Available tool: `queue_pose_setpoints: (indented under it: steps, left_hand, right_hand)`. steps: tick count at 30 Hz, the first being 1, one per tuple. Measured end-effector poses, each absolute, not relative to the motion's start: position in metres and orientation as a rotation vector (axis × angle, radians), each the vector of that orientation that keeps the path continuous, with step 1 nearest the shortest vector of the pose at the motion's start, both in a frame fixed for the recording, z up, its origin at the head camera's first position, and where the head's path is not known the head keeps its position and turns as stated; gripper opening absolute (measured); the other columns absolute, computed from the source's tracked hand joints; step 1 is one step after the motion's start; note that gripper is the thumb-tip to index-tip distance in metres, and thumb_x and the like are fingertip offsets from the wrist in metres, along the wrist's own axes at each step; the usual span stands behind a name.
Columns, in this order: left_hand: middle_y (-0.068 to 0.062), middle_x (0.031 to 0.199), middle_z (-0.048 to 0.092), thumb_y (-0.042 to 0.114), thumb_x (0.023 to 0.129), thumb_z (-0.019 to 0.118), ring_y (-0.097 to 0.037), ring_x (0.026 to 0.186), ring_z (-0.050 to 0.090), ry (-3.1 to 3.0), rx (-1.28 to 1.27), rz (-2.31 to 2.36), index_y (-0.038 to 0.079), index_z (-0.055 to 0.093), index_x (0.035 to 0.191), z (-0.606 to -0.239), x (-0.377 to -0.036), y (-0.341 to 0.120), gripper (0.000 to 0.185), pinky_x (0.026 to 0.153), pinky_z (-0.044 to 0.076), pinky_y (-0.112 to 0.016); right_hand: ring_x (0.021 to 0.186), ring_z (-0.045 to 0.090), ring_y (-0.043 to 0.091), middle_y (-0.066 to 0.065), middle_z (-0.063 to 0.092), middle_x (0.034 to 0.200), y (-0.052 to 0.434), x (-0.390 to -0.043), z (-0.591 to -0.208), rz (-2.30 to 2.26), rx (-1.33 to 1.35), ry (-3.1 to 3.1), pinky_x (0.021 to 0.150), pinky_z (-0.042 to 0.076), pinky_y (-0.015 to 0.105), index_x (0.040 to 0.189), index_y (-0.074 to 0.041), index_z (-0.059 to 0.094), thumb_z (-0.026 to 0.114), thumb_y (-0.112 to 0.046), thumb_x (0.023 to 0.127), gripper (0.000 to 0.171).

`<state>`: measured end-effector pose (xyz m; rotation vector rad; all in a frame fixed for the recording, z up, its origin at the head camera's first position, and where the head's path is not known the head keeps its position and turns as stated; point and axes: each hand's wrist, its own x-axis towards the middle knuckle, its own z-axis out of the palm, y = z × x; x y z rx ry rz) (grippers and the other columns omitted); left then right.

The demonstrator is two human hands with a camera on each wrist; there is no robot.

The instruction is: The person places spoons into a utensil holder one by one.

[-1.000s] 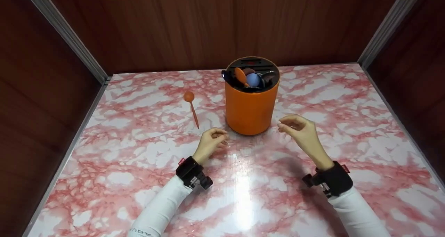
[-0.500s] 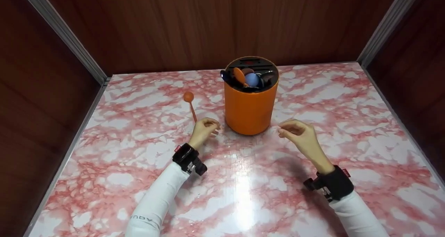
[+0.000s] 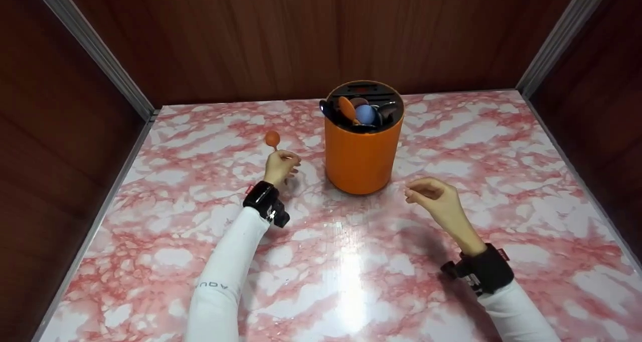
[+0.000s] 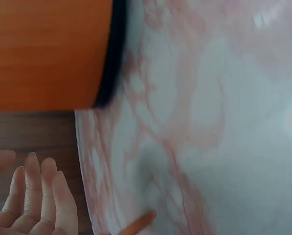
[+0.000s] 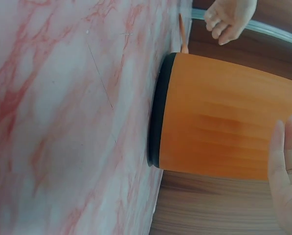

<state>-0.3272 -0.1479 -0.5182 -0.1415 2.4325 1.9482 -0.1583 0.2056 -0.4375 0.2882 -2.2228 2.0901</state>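
Observation:
An orange spoon (image 3: 272, 138) lies on the marbled tabletop at the left, its round bowl toward the back. My left hand (image 3: 282, 167) hovers over its handle and hides most of it in the head view. In the left wrist view the handle's end (image 4: 138, 224) shows below the loosely bent fingers, which hold nothing. To the right stands an upright orange utensil holder (image 3: 362, 161) with a black slotted top. Beside its right side my right hand (image 3: 435, 200) stays in the air, fingers softly curved and nothing in them.
Several utensils stick out of the holder's top, among them an orange spoon-like head (image 3: 346, 108) and a blue rounded one (image 3: 365, 114). Dark wood panels (image 3: 261, 41) close off the back and both sides of the marbled tabletop (image 3: 165, 257).
My left hand has moved forward and left, away from the holder's front, to above the spoon's handle. The right hand has drifted back slightly. Spoon and holder stay in place.

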Motion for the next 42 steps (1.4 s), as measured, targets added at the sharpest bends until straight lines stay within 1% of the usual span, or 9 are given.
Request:
queue_pose_setpoints:
  steps: [4, 10, 13, 17, 23, 28, 30, 34, 42]
  left_hand:
    - [-0.004, 0.064, 0.068, 0.011, 0.075, 0.067, -0.017, 0.048, 0.064, 2.509, -0.210, 1.928, 0.010, 0.067, 0.078, -0.569, -0.370, -0.172, 0.003, 0.042, 0.052, -0.027]
    - [-0.004, 0.062, 0.068, 0.014, 0.074, 0.071, -0.015, 0.044, 0.062, 2.597, -0.340, 1.861, 0.010, 0.067, 0.077, -0.575, -0.383, -0.187, 0.006, 0.040, 0.050, -0.025]
    - [-0.001, 0.063, 0.068, 0.017, 0.070, 0.073, -0.013, 0.049, 0.062, 2.740, -0.387, 1.735, 0.013, 0.069, 0.073, -0.567, -0.382, -0.190, 0.007, 0.047, 0.050, -0.023]
    - [-0.006, 0.084, 0.071, 0.023, 0.071, 0.074, -0.020, 0.073, 0.066, 2.835, -0.487, 1.531, 0.012, 0.071, 0.086, -0.576, -0.394, -0.197, 0.018, 0.068, 0.054, -0.028]
    - [-0.001, 0.075, 0.067, 0.022, 0.064, 0.078, -0.020, 0.073, 0.062, 2.961, -0.515, 1.497, 0.021, 0.065, 0.070, -0.674, -0.466, -0.227, 0.014, 0.067, 0.051, -0.028]
    - [-0.001, 0.080, 0.070, 0.029, 0.059, 0.080, -0.025, 0.079, 0.064, 3.076, -0.520, 1.309, 0.024, 0.067, 0.072, -0.754, -0.527, -0.249, 0.020, 0.073, 0.053, -0.037]
    - [-0.004, 0.083, 0.071, 0.027, 0.060, 0.079, -0.028, 0.083, 0.065, 3.111, -0.521, 1.234, 0.021, 0.069, 0.074, -0.755, -0.525, -0.247, 0.018, 0.075, 0.052, -0.038]
    - [-0.006, 0.083, 0.071, 0.019, 0.062, 0.075, -0.029, 0.083, 0.065, 3.147, -0.486, 1.207, 0.017, 0.070, 0.072, -0.714, -0.488, -0.231, 0.012, 0.076, 0.052, -0.037]
    - [0.000, 0.072, 0.066, 0.023, 0.054, 0.077, -0.025, 0.076, 0.063, 3.137, -0.531, 1.243, 0.019, 0.063, 0.070, -0.757, -0.516, -0.244, 0.021, 0.072, 0.053, -0.035]
  right_hand:
    - [0.074, 0.065, 0.009, -0.005, 0.068, 0.084, 0.206, -0.160, -0.439, 2.074, 0.284, -2.248, 0.073, 0.056, 0.022, 0.103, 0.016, 0.059, 0.065, -0.005, 0.084, 0.029]
    - [0.071, 0.065, 0.008, -0.005, 0.068, 0.082, 0.207, -0.161, -0.443, 2.061, 0.274, -2.264, 0.072, 0.056, 0.022, 0.101, 0.015, 0.060, 0.066, -0.004, 0.083, 0.027]
    - [0.071, 0.065, 0.009, -0.004, 0.068, 0.083, 0.208, -0.160, -0.444, 2.074, 0.285, -2.261, 0.073, 0.056, 0.022, 0.102, 0.017, 0.058, 0.065, -0.003, 0.083, 0.028]
    - [0.073, 0.065, 0.009, -0.004, 0.069, 0.085, 0.210, -0.160, -0.444, 2.072, 0.268, -2.294, 0.075, 0.055, 0.022, 0.104, 0.014, 0.059, 0.066, -0.007, 0.084, 0.030]
    - [0.075, 0.065, 0.008, -0.003, 0.069, 0.089, 0.213, -0.160, -0.443, 2.060, 0.239, -2.327, 0.076, 0.055, 0.021, 0.106, 0.011, 0.060, 0.066, -0.011, 0.084, 0.031]
    - [0.072, 0.065, 0.008, -0.005, 0.068, 0.085, 0.214, -0.158, -0.446, 2.058, 0.269, -2.291, 0.073, 0.056, 0.022, 0.104, 0.015, 0.059, 0.064, -0.005, 0.085, 0.028]
    - [0.071, 0.065, 0.008, -0.003, 0.068, 0.084, 0.214, -0.158, -0.447, 2.054, 0.264, -2.289, 0.072, 0.056, 0.022, 0.103, 0.015, 0.059, 0.064, -0.004, 0.085, 0.027]
    - [0.072, 0.065, 0.007, -0.002, 0.069, 0.085, 0.215, -0.157, -0.447, 2.044, 0.234, -2.310, 0.073, 0.056, 0.022, 0.103, 0.012, 0.060, 0.064, -0.008, 0.085, 0.027]
    - [0.073, 0.065, 0.007, -0.002, 0.069, 0.085, 0.217, -0.157, -0.447, 2.031, 0.234, -2.318, 0.072, 0.056, 0.022, 0.103, 0.010, 0.062, 0.064, -0.008, 0.085, 0.026]
